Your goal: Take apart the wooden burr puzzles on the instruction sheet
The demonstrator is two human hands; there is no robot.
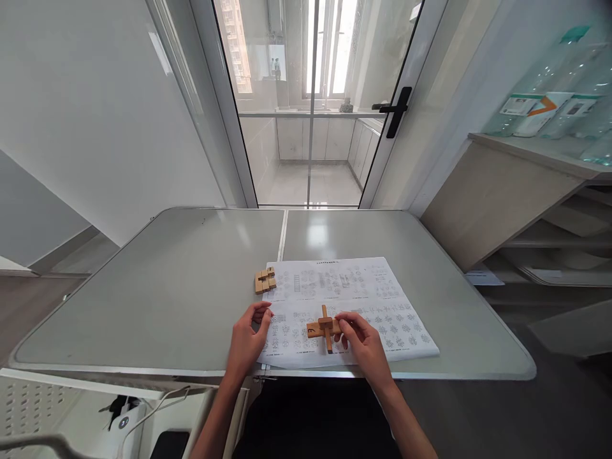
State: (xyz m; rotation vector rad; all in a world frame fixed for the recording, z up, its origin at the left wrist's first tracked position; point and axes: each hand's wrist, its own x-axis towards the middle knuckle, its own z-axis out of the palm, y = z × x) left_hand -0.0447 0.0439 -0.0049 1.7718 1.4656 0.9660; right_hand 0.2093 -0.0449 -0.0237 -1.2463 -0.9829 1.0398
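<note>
A small wooden cross-shaped puzzle [324,328] lies on a printed instruction sheet [354,287] near the table's front edge. My right hand [362,341] rests beside it, fingertips touching its right arm. My left hand [248,338] hovers over the sheet's left edge, fingers curled and apart, holding nothing. A second group of loose wooden blocks [265,280] sits at the sheet's upper left corner, apart from both hands.
The grey folding table [167,299] has a seam down its middle. A glass door with a black handle [396,109] stands behind it. Wooden shelving [535,210] is at the right. White cables [157,401] hang below the table's front left.
</note>
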